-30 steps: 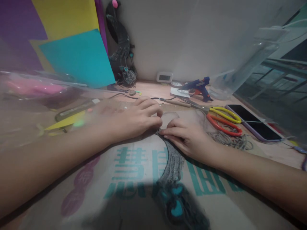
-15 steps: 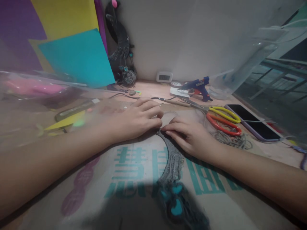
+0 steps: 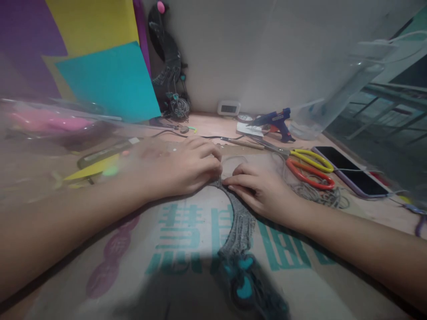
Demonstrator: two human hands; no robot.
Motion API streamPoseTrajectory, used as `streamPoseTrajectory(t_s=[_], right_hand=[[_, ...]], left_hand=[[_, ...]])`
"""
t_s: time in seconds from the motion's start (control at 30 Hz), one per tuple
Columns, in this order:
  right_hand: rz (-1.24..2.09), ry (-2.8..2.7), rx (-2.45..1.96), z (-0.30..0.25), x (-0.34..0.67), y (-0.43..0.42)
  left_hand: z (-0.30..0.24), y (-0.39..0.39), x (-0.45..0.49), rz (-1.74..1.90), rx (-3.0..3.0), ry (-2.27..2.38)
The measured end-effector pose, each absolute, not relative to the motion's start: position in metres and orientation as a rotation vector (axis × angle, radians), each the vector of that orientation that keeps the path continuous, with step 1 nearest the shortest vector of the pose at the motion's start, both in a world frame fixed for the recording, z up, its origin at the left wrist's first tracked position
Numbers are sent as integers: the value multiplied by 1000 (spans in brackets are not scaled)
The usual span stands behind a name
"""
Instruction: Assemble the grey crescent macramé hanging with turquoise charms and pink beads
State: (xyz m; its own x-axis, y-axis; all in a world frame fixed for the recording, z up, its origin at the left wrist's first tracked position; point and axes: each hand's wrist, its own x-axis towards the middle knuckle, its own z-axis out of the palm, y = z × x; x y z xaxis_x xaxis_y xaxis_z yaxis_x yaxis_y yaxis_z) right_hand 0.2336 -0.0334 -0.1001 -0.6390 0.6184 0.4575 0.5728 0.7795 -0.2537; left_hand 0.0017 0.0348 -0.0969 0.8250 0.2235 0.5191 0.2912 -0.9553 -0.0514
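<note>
A dark grey crescent-shaped craft piece with ridged, cord-like lines lies on a cardboard sheet. Turquoise heart shapes decorate its near end, which falls in shadow. Over its upper end my left hand is closed, fingers curled down; what sits between the fingertips is hidden. From the right side, my right hand has thumb and fingers pinched together at the edge of that same end. The fingertips of both hands are close together, with a small gap between them.
Scissors with yellow and red handles lie right, by tangled grey cord and a phone. Behind are a blue glue gun, a small white digital display and a similar crescent piece. Clear plastic covers items left.
My left hand has drawn slightly left and its fingers have curled more, widening the gap to my right hand. The right hand and the craft piece are nearly unmoved.
</note>
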Motion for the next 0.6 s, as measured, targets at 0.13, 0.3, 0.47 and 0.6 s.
streamPoseTrajectory(t_s=[0.13, 0.3, 0.47, 0.6], right_hand=[[121, -2443, -890, -100, 234, -33], [127, -2446, -888, -101, 235, -33], [108, -2438, -873, -101, 234, -32], [112, -2436, -866, -102, 234, -32]], left_hand=[[-96, 33, -1, -825, -2898, -407], [-94, 29, -2, -815, -2884, -323], [-95, 28, -1, -816, -2886, -308], [-96, 28, 0, -810, -2880, -304]])
